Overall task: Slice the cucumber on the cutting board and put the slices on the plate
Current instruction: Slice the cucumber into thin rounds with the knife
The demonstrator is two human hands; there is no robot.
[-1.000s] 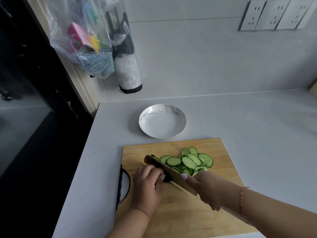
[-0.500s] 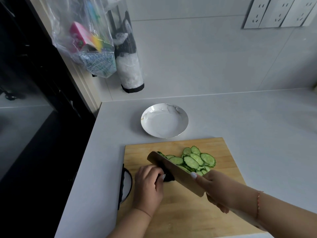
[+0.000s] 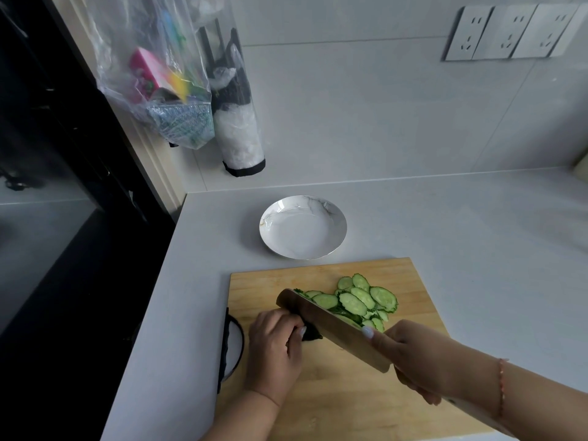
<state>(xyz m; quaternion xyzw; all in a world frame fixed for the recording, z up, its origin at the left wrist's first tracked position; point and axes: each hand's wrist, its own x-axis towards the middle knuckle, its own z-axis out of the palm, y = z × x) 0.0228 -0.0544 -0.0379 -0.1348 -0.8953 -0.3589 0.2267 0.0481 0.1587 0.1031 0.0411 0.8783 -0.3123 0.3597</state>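
The left hand (image 3: 275, 348) pinches the last cucumber (image 3: 310, 333) stub at the board's (image 3: 350, 393) nine o'clock, right against the knife (image 3: 331, 326) the right hand (image 3: 413, 354) grips. With so little left, a slip could nick those fingertips (image 3: 300, 331). The slices (image 3: 356, 302) lie at the board's twelve o'clock, the plate (image 3: 334, 214) bare.

Bare forearms, a thin pink beaded bracelet (image 3: 502, 388) on the right wrist, pale-painted nails.

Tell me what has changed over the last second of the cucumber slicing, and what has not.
The cleaver in the right hand has tilted up: a second ago its edge was down at the cucumber stub, now the blade's broad side faces the camera. The left hand still grips the stub in the same spot. The slices stay piled on the cutting board, and the plate still holds nothing.
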